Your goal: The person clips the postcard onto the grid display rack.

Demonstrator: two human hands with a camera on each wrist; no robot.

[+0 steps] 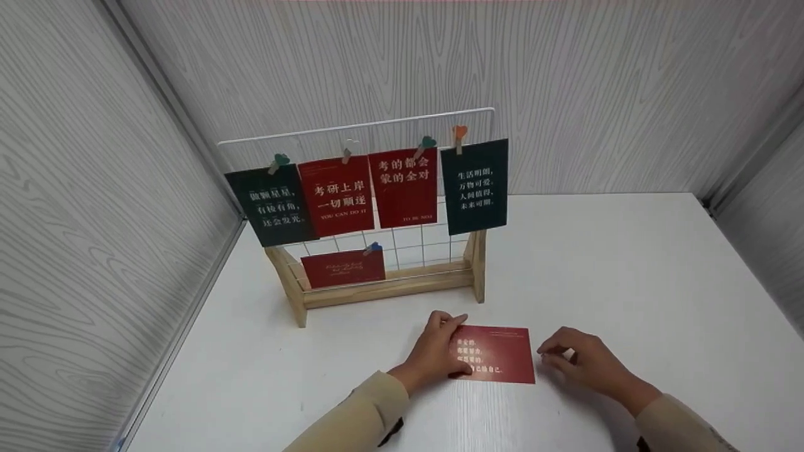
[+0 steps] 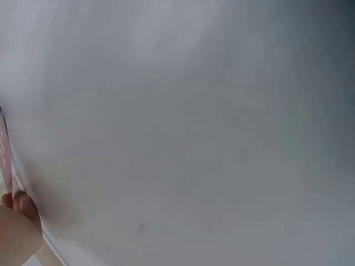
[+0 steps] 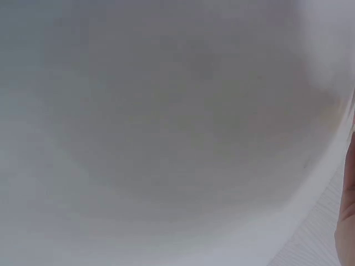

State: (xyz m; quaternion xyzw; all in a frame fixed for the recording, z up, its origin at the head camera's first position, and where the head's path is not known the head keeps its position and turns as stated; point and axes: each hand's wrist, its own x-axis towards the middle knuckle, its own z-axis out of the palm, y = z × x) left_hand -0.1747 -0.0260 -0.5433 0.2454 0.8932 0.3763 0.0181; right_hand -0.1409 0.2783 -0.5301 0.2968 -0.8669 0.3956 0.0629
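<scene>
A red postcard [image 1: 502, 351] with white lettering lies close over the white table in the head view. My left hand [image 1: 436, 348] grips it by its left end, thumb across the lower left corner and a finger at the upper left one. In the left wrist view, only a sliver of the card [image 2: 5, 152] shows beside that hand [image 2: 22, 227]. Just beyond the card's right edge is my right hand [image 1: 581, 361], its fingers loosely bent and nothing visible in them. The right wrist view catches just a strip of this hand [image 3: 348, 210] at its edge.
Behind the hands stands a white wire grid rack [image 1: 408, 242] on a wooden base [image 1: 389, 292]. Several red and green cards hang there from heart-topped clips, including an orange one [image 1: 460, 133] and a blue one [image 1: 375, 247]. Wood-grain panels [image 1: 597, 94] enclose the table [image 1: 603, 263].
</scene>
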